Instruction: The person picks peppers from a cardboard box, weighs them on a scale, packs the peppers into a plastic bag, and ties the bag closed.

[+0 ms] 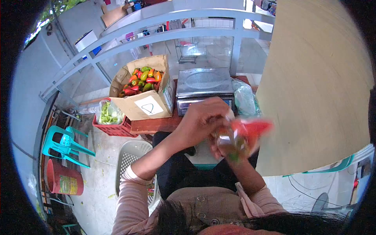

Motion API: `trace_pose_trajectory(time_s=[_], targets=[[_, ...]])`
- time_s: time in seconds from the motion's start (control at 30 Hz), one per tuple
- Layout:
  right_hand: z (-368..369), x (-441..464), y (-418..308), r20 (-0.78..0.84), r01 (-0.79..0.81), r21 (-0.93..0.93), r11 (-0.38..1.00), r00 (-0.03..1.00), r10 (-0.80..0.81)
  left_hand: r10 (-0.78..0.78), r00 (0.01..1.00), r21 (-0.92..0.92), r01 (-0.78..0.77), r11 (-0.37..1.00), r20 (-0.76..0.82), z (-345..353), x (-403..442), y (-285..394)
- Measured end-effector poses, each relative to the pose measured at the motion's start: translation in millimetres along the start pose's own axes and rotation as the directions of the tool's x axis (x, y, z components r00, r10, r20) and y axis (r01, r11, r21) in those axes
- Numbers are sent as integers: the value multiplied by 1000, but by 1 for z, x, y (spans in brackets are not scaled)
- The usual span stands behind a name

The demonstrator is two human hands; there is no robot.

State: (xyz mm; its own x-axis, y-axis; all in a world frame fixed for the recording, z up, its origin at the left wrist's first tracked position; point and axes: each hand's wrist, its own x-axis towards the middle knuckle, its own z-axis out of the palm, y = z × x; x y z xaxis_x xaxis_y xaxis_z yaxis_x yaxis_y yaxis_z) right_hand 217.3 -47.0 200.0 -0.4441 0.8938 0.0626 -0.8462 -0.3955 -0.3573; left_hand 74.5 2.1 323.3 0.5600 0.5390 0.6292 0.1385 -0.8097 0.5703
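Note:
In front of my chest is a clear plastic bag [234,141] with red and green contents, likely peppers, smeared by motion. My left hand [206,114] is bent over with its fingers closed at the bag's upper left edge. From below and behind, my right hand [219,150] grips the bag; the bag hides most of its fingers. Beyond my hands, a cardboard box [135,107] holds many red, orange and green peppers [143,80]. A weighing scale [204,83] with a metal top stands beside the box, its front partly behind my left hand.
Plastic bags [246,98] lie right of the scale on the red bench [152,124]. A red crate [113,128] with bagged green vegetables sits at left. A pale perforated basket [122,168] stands by my leg. Teal stools [64,143], a red bucket [64,178] and a large tan panel [313,90] flank me.

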Motion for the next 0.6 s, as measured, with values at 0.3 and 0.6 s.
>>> trace_pose_trajectory(time_s=[0.3, 0.6], targets=[[-23, 8, -7, -10, 42, -715, 698, 997, -70, -243, 961, 15, 248, 969, -133, 15, -36, -59], [25, -4, -77, 561, 442, -804, -397, 786, -262, -126, 991, -50, 128, 991, 42, 13, -40, -11]])
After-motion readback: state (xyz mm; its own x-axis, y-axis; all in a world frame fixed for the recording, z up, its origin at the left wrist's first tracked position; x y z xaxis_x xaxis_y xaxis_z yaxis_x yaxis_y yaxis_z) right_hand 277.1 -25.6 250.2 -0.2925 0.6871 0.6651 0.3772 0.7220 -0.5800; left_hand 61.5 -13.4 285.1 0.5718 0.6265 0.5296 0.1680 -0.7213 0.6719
